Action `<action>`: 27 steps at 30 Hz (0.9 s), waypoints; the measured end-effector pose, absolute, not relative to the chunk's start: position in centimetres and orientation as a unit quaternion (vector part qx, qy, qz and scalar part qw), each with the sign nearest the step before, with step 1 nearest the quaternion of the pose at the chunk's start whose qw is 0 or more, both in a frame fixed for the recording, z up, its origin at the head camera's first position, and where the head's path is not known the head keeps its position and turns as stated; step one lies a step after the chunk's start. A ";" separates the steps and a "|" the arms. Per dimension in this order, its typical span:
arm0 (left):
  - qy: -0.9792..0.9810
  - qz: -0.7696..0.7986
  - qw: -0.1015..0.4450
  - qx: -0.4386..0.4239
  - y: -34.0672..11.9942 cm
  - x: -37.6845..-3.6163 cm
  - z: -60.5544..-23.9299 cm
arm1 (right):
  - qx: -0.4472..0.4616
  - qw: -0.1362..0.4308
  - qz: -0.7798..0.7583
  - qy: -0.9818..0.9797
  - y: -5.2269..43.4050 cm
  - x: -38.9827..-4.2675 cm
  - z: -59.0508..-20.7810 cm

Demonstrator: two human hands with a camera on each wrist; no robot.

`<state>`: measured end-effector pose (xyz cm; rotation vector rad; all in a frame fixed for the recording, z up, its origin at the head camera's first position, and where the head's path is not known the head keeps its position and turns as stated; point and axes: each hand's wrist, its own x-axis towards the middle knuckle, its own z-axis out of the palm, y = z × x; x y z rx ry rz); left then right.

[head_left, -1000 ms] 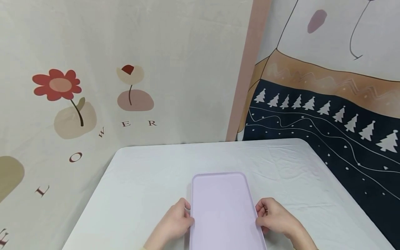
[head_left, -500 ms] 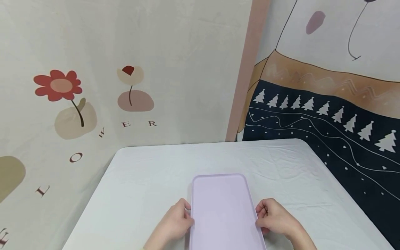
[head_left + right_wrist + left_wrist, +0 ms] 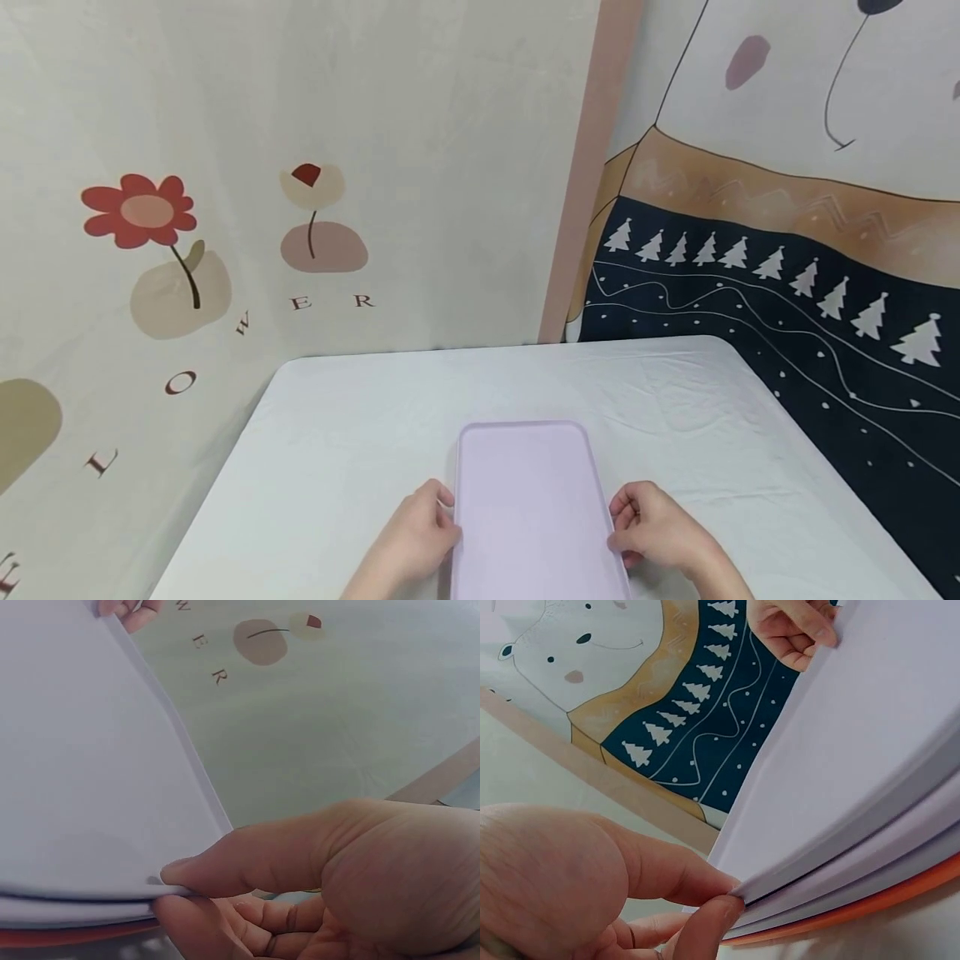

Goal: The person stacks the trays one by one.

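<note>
A lilac rectangular tray [image 3: 525, 492] lies lengthwise on the white-clothed table [image 3: 352, 442], near its front edge. My left hand [image 3: 444, 521] pinches its left long rim and my right hand [image 3: 621, 527] pinches the right rim. In the left wrist view, the thumb and forefinger [image 3: 727, 896] nip the edge of the top lilac tray [image 3: 870, 735], which sits on more lilac trays and an orange tray [image 3: 870, 915] at the bottom. In the right wrist view, the right hand's thumb and forefinger [image 3: 176, 889] grip the same top rim [image 3: 82, 787].
A cream cloth backdrop with flowers and letters [image 3: 150, 217] hangs behind and left of the table. To the right hangs a printed cloth with a dark band of white trees [image 3: 787, 275]. The table's rounded far corners [image 3: 720, 342] lie close to both.
Both hands keep the same pinch on the tray's rims. The view has shifted slightly, and the tray sits a touch lower in the picture.
</note>
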<state>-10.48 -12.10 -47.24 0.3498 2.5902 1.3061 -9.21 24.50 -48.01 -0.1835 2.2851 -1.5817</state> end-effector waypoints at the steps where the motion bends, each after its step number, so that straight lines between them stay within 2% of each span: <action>1: 0.881 0.445 0.109 0.118 -12.1 -10.4 -47.2 | -0.067 0.177 -0.559 0.808 24.5 -9.2 -48.0; 11: 0.875 0.455 0.121 0.113 -11.9 -10.4 -47.1 | -0.075 0.160 -0.545 0.820 24.5 -9.0 -47.7; 27: 0.880 0.445 0.133 0.094 -11.9 -10.4 -47.0 | -0.072 0.172 -0.548 0.815 24.6 -8.9 -47.5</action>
